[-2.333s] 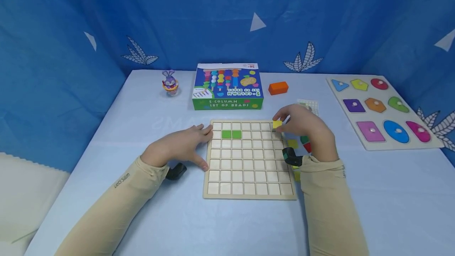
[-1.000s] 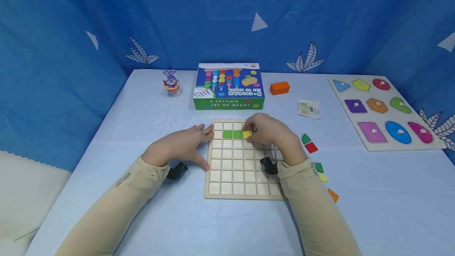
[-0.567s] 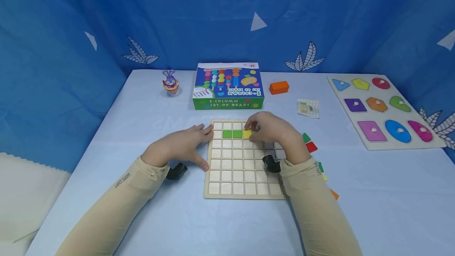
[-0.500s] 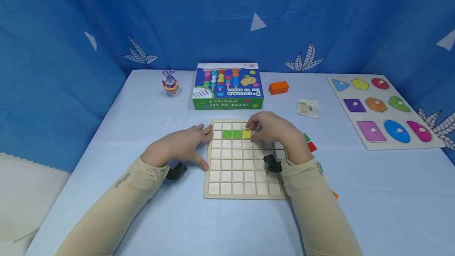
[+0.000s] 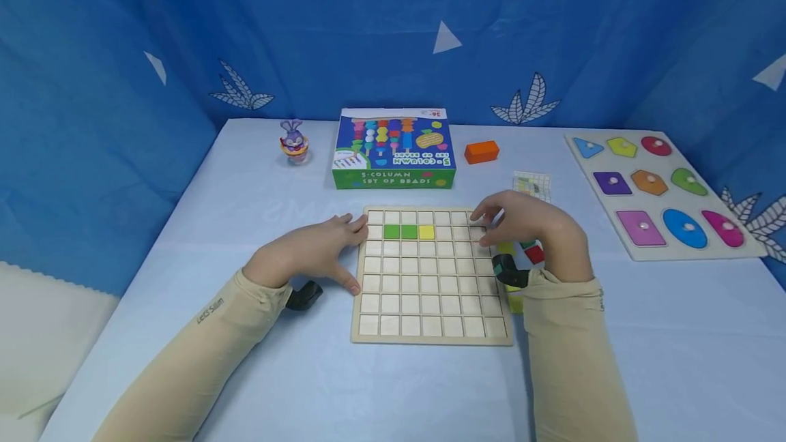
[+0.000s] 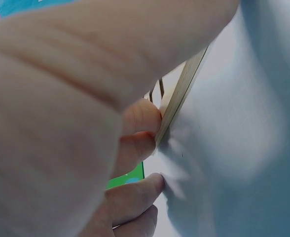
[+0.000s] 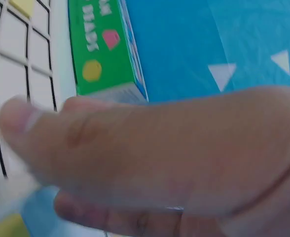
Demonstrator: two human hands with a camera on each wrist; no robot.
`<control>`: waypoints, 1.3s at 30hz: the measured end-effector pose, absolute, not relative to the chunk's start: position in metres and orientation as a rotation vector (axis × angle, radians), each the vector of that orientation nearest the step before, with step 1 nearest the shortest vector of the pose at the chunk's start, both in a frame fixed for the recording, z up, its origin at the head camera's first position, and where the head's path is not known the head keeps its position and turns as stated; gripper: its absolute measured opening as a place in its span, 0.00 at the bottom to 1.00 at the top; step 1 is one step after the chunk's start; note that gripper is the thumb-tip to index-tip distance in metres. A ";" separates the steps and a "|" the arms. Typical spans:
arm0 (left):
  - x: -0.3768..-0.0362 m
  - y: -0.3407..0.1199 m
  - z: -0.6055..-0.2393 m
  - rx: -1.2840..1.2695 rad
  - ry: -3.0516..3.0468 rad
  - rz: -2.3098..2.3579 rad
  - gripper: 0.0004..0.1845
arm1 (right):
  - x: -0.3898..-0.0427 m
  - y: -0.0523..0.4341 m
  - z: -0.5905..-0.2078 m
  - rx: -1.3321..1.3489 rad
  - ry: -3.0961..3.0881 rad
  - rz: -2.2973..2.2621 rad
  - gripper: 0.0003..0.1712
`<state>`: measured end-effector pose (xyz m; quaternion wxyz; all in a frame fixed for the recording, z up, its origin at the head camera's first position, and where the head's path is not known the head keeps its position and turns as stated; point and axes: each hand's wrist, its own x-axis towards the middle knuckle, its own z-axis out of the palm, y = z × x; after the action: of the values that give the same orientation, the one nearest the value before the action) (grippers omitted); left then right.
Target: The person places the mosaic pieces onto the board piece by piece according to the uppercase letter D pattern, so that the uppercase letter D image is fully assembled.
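A wooden grid board [image 5: 420,285] lies on the table, with two green square tiles [image 5: 400,232] and a yellow square tile [image 5: 426,232] side by side in its second row from the back. My left hand [image 5: 313,251] rests with spread fingers along the board's left edge; in the left wrist view its fingertips [image 6: 147,116] touch the wooden rim. Above the board's right edge, my right hand [image 5: 531,220] hangs with loosely bent fingers and nothing between them. Beneath and beside it lie loose yellow tiles [image 5: 516,303] and a red piece [image 5: 534,253], partly hidden by hand and wrist camera.
Behind the board stands a bead-set box [image 5: 393,172], with an orange block [image 5: 482,152] to its right and a rabbit figure [image 5: 295,143] to its left. A small printed grid card [image 5: 534,185] lies behind my right hand. Farther right is a knobbed shape puzzle [image 5: 623,207].
My right hand carried the yellow tile left and set it beside the green ones. It has let go and moved back right to the board's edge. The left hand has stayed put.
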<state>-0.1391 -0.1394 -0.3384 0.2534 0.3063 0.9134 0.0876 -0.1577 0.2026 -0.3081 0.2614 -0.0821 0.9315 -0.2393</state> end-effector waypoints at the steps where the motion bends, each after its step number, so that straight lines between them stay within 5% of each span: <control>1: -0.139 -0.139 -0.338 0.832 2.484 0.237 0.61 | -0.157 0.207 -0.308 -0.207 2.516 -0.649 0.25; 39: -0.140 -0.139 -0.339 0.815 2.487 0.247 0.61 | -0.159 0.235 -0.324 -0.018 2.437 -0.581 0.14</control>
<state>-0.1399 -0.1392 -0.3392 0.2534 0.2998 0.9152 0.0908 -0.1585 0.2346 -0.3239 0.3127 -0.0070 0.9239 -0.2203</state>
